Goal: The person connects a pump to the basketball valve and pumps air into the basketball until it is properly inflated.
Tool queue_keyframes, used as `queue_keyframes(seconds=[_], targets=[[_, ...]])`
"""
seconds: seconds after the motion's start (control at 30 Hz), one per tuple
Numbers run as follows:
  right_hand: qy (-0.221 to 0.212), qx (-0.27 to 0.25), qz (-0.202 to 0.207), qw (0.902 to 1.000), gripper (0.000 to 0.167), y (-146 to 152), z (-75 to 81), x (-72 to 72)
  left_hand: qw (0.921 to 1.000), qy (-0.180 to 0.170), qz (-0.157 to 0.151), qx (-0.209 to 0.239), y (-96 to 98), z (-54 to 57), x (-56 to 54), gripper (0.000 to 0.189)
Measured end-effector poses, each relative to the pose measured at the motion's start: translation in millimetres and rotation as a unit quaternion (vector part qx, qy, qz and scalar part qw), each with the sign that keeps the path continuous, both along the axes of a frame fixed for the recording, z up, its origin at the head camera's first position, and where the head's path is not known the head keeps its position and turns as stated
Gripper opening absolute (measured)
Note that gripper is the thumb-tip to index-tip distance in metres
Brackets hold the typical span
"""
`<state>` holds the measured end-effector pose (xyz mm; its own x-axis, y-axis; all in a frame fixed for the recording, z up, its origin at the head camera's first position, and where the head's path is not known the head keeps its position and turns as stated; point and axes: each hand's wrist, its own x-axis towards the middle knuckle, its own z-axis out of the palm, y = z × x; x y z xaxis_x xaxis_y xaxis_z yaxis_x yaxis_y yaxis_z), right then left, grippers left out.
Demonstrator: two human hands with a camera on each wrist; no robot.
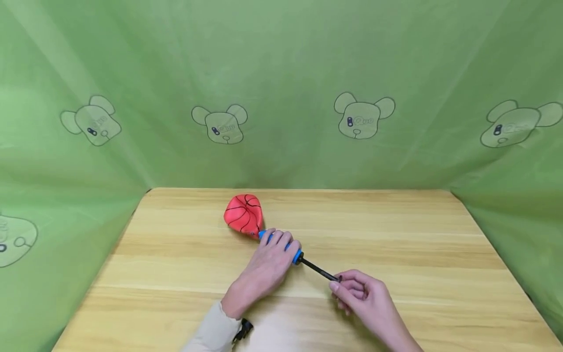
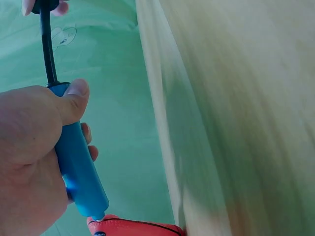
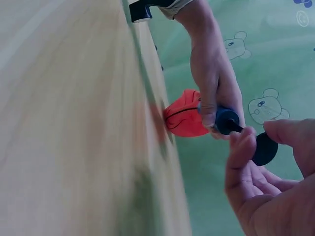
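Note:
A small hand pump (image 2: pixel 83 169) has a blue barrel and a black rod drawn well out of it. My left hand (image 1: pixel 269 261) grips the barrel, fingers wrapped over it. At the rod's far end, my right hand (image 1: pixel 367 298) pinches the round black handle (image 3: pixel 266 149) between thumb and fingers. A red ball (image 1: pixel 242 214) with black lines, dented and partly collapsed, rests on the table beyond the left hand. The barrel's tip meets the ball in the left wrist view; whether a needle sits inside the ball is hidden.
The light wooden table (image 1: pixel 418 234) stands against green cloth (image 1: pixel 290 54) printed with bear heads, which hangs behind it and on both sides. A black device (image 1: pixel 243 331) is at the left wrist, by the pale sleeve (image 1: pixel 213 330).

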<state>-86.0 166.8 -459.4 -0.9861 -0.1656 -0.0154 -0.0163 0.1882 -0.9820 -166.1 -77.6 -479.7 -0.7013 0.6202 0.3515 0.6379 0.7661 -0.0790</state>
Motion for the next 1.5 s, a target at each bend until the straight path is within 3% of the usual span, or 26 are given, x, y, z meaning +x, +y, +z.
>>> queue_keyframes(seconds=[0.17,0.27,0.33,0.4,0.47,0.57,0.63,0.7,0.83,1.03,1.13,1.23,1.5], targets=[[-0.036,-0.019,0.019,0.999,0.033,4,4.0,-2.3,1.0,-0.001,-0.005,0.008,0.4,-0.5,0.0,0.012],[0.015,-0.002,0.007,0.9999,0.026,2,1.8,-2.3,1.0,0.003,-0.003,0.008,1.7,-0.1,0.9,0.01],[0.084,0.028,-0.007,0.9961,0.022,-4,-1.7,-2.8,1.0,0.004,-0.001,0.001,3.4,-0.2,1.4,0.009],[0.163,0.073,-0.022,0.9837,0.025,-13,-5.2,-5.5,1.0,0.001,-0.001,-0.007,5.5,-0.3,2.2,0.009],[0.234,0.113,-0.03,0.9652,0.028,-23,-8.4,-11.3,0.9999,-0.005,0.0,-0.013,7.0,-0.7,2.6,0.01],[0.301,0.154,-0.027,0.9408,0.026,-37,-12.2,-21.7,0.9998,-0.013,-0.001,-0.016,7.1,-1.0,3.4,0.012],[0.309,0.17,-0.028,0.9353,0.02,-44,-14.0,-26.1,0.9999,-0.011,-0.003,-0.011,6.0,-1.5,3.3,0.014],[0.298,0.185,-0.033,0.9359,0.016,-47,-14.1,-27.0,0.9999,-0.008,-0.008,-0.009,4.4,-1.7,2.6,0.017],[0.299,0.205,-0.041,0.9311,0.017,-41,-9.0,-21.0,0.9999,0.0,-0.013,-0.003,2.2,-0.3,-0.3,0.015],[0.364,0.219,-0.048,0.9042,0.025,-12,-1.1,3.4,0.9999,-0.009,-0.007,0.008,-1.7,5.9,-3.8,0.017],[0.379,0.225,-0.049,0.8962,0.022,-5,-1.4,9.9,0.9998,-0.013,-0.012,0.008,-1.0,6.7,-3.0,0.018],[0.396,0.228,-0.052,0.8879,0.017,-10,-5.3,4.7,0.9997,-0.014,-0.018,0.006,1.7,6.0,-1.2,0.015],[0.38,0.229,-0.038,0.8955,0.018,-42,-13.0,-23.9,0.9996,-0.02,-0.02,0.001,7.3,1.6,4.3,0.013]])
